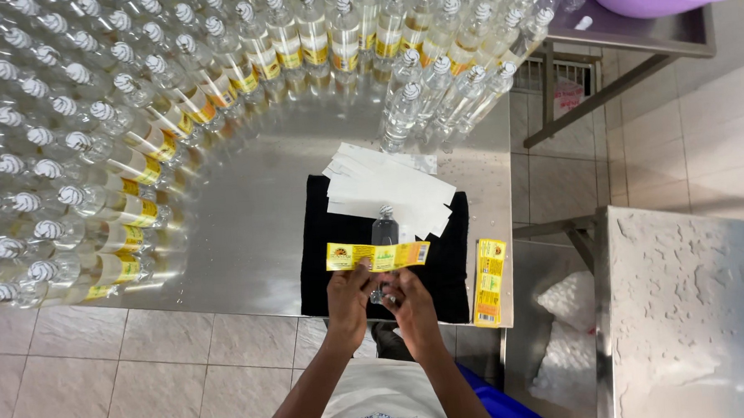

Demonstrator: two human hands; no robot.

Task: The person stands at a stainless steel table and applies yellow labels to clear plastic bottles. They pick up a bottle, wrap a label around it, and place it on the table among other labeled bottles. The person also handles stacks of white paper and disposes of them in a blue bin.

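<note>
- Evidently, a small clear bottle (384, 229) is gripped at its base by the right hand (411, 303); it is probably light and slippery.
- A thin, floppy yellow label (377, 255) is pinched near its lower edge by the left hand (348, 295).

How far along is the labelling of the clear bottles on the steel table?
Done: many clear plastic bottles at the left and back already wear yellow labels. In hand: the left hand and right hand press a yellow label strip onto one small clear bottle over the black cloth. Left: a cluster of bare bottles and a stack of yellow labels.
</note>
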